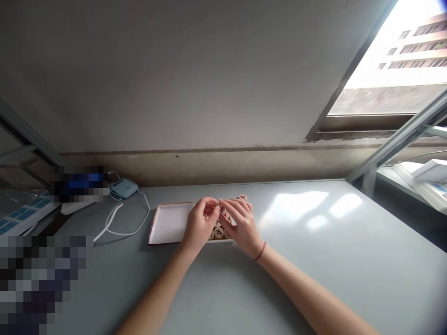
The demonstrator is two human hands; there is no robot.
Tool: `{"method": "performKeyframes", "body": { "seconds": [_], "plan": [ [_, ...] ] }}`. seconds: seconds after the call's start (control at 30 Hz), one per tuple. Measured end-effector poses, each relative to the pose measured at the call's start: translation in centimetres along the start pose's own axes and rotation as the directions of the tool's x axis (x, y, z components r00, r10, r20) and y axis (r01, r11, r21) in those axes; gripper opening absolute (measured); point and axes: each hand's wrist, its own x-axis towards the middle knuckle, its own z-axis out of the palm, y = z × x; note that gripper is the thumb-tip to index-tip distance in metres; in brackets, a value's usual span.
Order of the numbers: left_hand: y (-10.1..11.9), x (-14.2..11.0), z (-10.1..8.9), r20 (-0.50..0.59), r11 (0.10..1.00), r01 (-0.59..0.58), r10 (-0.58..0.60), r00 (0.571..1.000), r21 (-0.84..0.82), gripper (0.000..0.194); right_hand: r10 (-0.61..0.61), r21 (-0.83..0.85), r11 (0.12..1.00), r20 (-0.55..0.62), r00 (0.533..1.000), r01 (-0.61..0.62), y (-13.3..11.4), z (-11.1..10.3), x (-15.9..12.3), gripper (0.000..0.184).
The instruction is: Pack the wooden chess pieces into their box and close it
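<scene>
Both hands meet over a box of round wooden chess pieces (219,231) with red and black characters. My left hand (199,225) curls its fingers over the pieces, thumb and fingertips pinched together near a piece. My right hand (240,225) lies beside it, fingers bent down onto the pieces; a red string circles its wrist. One piece (242,197) with a red character sits apart just beyond the right hand. An open white box lid with a red rim (168,223) lies flat to the left of the hands.
The grey table (314,242) runs to a wall at the back. A small teal device (124,188) with a white cable (118,223) lies at the back left. A window and a metal frame (398,139) stand to the right.
</scene>
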Motion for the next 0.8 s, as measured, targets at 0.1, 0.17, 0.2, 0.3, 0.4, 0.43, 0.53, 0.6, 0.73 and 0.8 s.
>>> {"method": "performKeyframes", "body": {
  "seconds": [0.1,0.17,0.2,0.3,0.4,0.43,0.53,0.6,0.73,0.8],
  "plan": [
    [-0.1,0.0,0.0,0.000,1.000,0.006,-0.006,1.000,0.004,0.024,0.093,0.023,0.995,-0.023,0.995,-0.092,1.8,-0.3,0.3,0.030],
    [-0.4,0.3,-0.4,-0.018,0.999,0.023,-0.022,1.000,0.042,0.026,0.234,-0.012,0.972,-0.057,0.971,-0.235,3.8,-0.5,0.4,0.033],
    [-0.6,0.5,-0.6,-0.026,0.998,0.038,-0.037,0.999,0.059,0.025,0.308,-0.041,0.949,-0.071,0.949,-0.311,4.8,-0.6,0.4,0.034],
    [-1.2,0.8,-1.1,-0.040,0.994,0.081,-0.078,0.996,0.077,0.023,0.453,-0.124,0.882,-0.038,0.891,-0.454,7.3,-0.6,0.2,0.027],
    [-1.7,0.9,-1.3,-0.048,0.994,0.091,-0.088,0.995,0.068,0.022,0.507,-0.189,0.851,0.055,0.860,-0.489,8.2,-0.4,-0.2,0.018],
    [-1.7,0.9,-1.3,-0.048,0.994,0.092,-0.089,0.995,0.061,0.022,0.511,-0.207,0.848,0.072,0.856,-0.489,8.3,-0.3,-0.3,0.017],
    [-1.9,1.0,-1.3,-0.038,0.994,0.102,-0.100,0.994,0.049,0.022,0.498,-0.240,0.850,0.075,0.864,-0.469,8.1,-0.1,-0.4,0.016],
    [-1.9,1.0,-1.4,-0.033,0.993,0.108,-0.106,0.994,0.057,0.021,0.484,-0.251,0.855,0.076,0.872,-0.454,8.1,0.0,-0.4,0.017],
    [-2.1,1.2,-1.6,-0.050,0.992,0.092,-0.088,0.995,0.085,0.020,0.487,-0.265,0.851,0.074,0.870,-0.454,8.3,0.2,-0.4,0.018],
    [-2.1,1.3,-1.7,-0.059,0.992,0.086,-0.080,0.995,0.095,0.020,0.481,-0.266,0.853,0.067,0.874,-0.449,8.5,0.2,-0.5,0.019]
  ]
}}
